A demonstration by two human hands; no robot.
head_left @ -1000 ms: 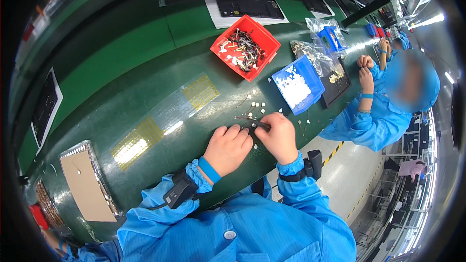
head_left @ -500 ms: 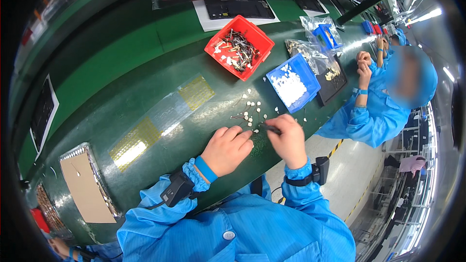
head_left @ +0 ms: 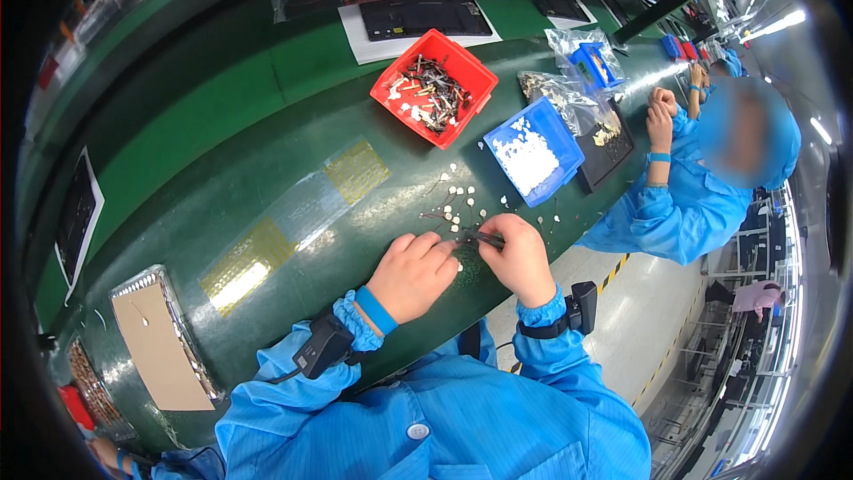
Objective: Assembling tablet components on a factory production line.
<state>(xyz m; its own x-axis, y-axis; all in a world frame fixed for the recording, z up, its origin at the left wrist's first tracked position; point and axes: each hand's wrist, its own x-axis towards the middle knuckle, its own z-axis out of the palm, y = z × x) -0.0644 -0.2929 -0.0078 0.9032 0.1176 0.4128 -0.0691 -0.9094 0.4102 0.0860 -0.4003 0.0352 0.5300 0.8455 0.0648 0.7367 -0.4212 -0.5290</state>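
Note:
My right hand (head_left: 518,253) grips a slim black tool that looks like tweezers (head_left: 484,237), its tip pointing left toward my other fingers. Beside it, my left hand (head_left: 413,276) rests low over the green table, fingers bent and drawn together at the tool's tip. Whatever they pinch is too small to make out. Just beyond both hands lie several small white round pieces with thin dark wires (head_left: 456,220). One white piece (head_left: 459,267) sits close under my left fingertips.
A red bin (head_left: 433,89) holds dark and white bits; a blue bin (head_left: 535,151) holds white pieces. Plastic bags and a black tray (head_left: 609,160) stand right of it. Brown board (head_left: 160,347) lies at left. A co-worker in blue (head_left: 684,204) sits at right.
My right hand has shifted slightly left, bringing the black tool's tip to my left fingertips. My left hand stays nearly in place.

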